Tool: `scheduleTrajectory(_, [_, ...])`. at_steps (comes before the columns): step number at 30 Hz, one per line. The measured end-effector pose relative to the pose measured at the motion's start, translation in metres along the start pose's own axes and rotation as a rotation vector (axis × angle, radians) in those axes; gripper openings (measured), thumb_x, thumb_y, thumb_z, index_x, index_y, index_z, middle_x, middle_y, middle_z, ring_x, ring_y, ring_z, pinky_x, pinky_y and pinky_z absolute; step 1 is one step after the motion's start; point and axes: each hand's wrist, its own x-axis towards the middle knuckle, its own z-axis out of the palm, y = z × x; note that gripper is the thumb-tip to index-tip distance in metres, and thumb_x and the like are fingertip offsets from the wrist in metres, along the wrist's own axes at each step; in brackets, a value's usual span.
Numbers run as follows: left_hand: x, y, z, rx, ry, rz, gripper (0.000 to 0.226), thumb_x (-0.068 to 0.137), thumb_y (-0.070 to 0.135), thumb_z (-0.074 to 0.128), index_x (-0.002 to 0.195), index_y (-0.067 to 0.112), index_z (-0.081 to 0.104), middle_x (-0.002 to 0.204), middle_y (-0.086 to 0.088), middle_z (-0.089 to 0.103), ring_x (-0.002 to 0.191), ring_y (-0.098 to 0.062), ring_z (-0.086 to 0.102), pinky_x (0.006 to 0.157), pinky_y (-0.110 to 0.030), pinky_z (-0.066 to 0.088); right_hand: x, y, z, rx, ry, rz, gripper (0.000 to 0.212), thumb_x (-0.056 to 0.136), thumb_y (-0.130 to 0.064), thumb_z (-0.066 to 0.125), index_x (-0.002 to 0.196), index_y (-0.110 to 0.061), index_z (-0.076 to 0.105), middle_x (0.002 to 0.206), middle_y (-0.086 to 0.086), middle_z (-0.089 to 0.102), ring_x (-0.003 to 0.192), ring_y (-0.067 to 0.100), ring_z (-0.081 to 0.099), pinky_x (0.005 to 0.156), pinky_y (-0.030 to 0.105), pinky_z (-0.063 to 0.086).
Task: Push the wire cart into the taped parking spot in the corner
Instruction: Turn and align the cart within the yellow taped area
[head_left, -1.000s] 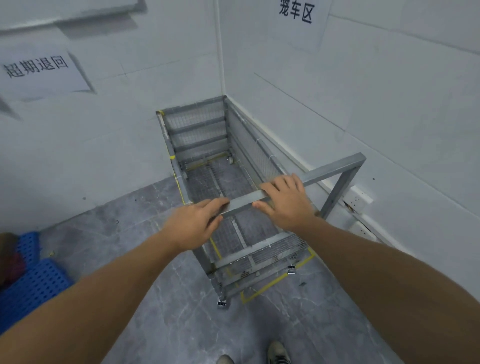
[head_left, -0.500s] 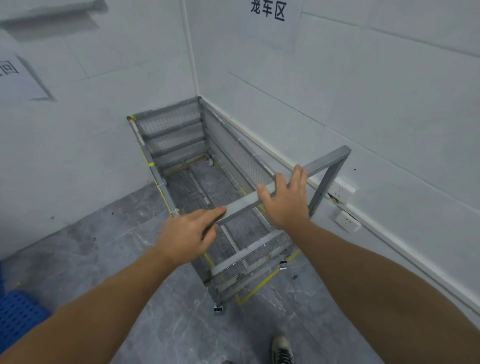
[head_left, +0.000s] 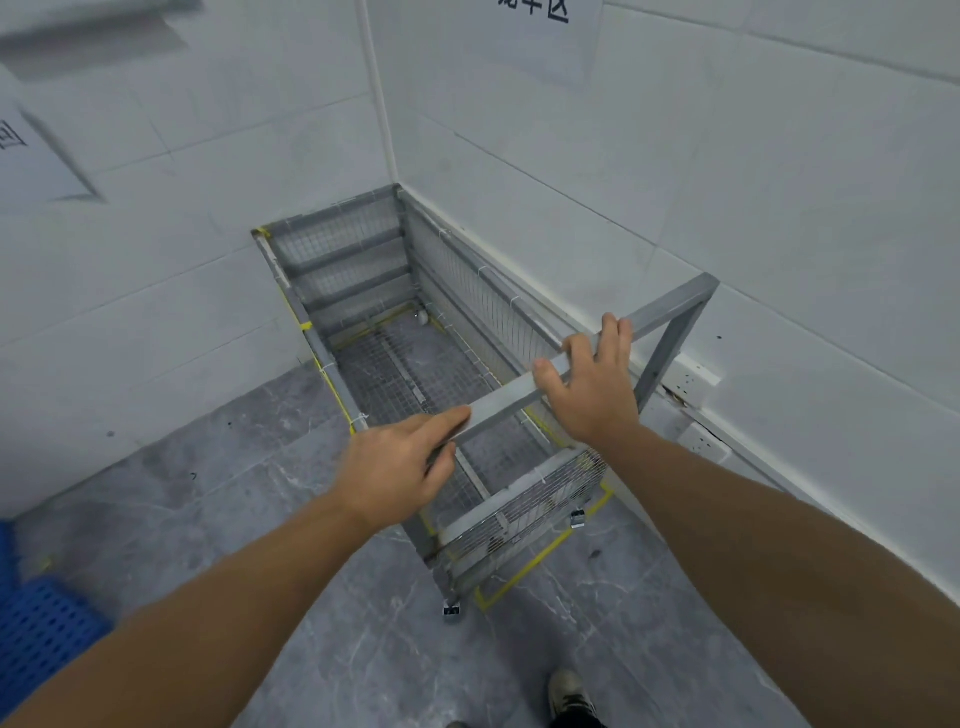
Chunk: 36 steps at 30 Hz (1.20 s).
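Note:
The grey wire cart (head_left: 374, 291) stands in the corner, its far end and right side close to the two white walls. Yellow floor tape (head_left: 540, 557) shows in front of its near end and along its left side. The near-left caster (head_left: 451, 612) sits just left of the tape's front corner. My left hand (head_left: 400, 467) lies on the grey handle bar (head_left: 498, 402), fingers straight along the top and thumb under it. My right hand (head_left: 592, 387) rests flat on the same bar with fingers spread and uncurled.
A blue plastic pallet (head_left: 41, 634) lies on the floor at the lower left. Wall sockets (head_left: 693, 378) sit low on the right wall beside the handle. My shoe (head_left: 569, 696) is on the grey marble floor behind the cart. Paper signs hang on both walls.
The cart has rolled slightly deeper into the corner. My right hand went from wrapped around the bar to flat with spread fingers. My left hand's fingers have straightened.

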Motion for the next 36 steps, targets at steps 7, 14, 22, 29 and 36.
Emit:
scheduleTrajectory(7, [0.03, 0.015, 0.016, 0.003, 0.009, -0.032, 0.038, 0.092, 0.033, 0.046, 0.128, 0.027, 0.057, 0.082, 0.006, 0.069, 0.052, -0.015, 0.06, 0.039, -0.031, 0.049, 0.03, 0.027, -0.011, -0.03, 0.0, -0.041, 0.054, 0.089, -0.068, 0.035, 0.113, -0.021, 0.045, 0.161, 0.019, 0.01, 0.15, 0.032, -0.006, 0.115, 0.059, 0.022])
scheduleTrajectory(14, [0.063, 0.033, 0.033, 0.027, 0.016, -0.086, 0.04, 0.092, 0.034, 0.045, 0.128, 0.027, 0.058, 0.09, 0.004, 0.072, 0.056, -0.016, 0.062, 0.043, -0.033, 0.052, 0.064, 0.055, -0.029, -0.171, -0.004, -0.156, 0.062, 0.091, -0.07, 0.027, 0.11, -0.016, 0.05, 0.144, 0.015, 0.039, 0.144, 0.039, 0.013, 0.114, 0.058, 0.021])
scheduleTrajectory(22, [0.083, 0.045, 0.044, 0.054, 0.026, -0.125, 0.038, 0.091, 0.031, 0.048, 0.127, 0.026, 0.06, 0.085, 0.004, 0.07, 0.052, -0.016, 0.059, 0.041, -0.031, 0.05, 0.112, 0.09, -0.049, -0.284, 0.068, -0.446, 0.061, 0.093, -0.067, 0.031, 0.092, -0.012, 0.057, 0.092, 0.006, 0.054, 0.1, 0.03, 0.049, 0.112, 0.058, 0.022])
scheduleTrajectory(29, [0.086, 0.048, 0.047, 0.075, 0.03, -0.162, 0.039, 0.089, 0.031, 0.049, 0.125, 0.027, 0.063, 0.084, 0.007, 0.071, 0.055, -0.016, 0.061, 0.042, -0.028, 0.049, 0.121, 0.099, -0.042, -0.19, 0.098, -0.494, 0.054, 0.092, -0.064, 0.036, 0.085, -0.015, 0.059, 0.087, 0.0, 0.05, 0.093, 0.028, 0.047, 0.111, 0.055, 0.024])
scheduleTrajectory(36, [0.087, 0.05, 0.048, 0.092, 0.026, -0.181, 0.039, 0.088, 0.031, 0.05, 0.125, 0.027, 0.062, 0.088, 0.006, 0.072, 0.053, -0.015, 0.06, 0.043, -0.029, 0.05, 0.127, 0.103, -0.042, -0.176, 0.114, -0.538, 0.052, 0.093, -0.063, 0.035, 0.079, -0.018, 0.056, 0.083, -0.002, 0.046, 0.086, 0.024, 0.043, 0.101, 0.049, 0.029])
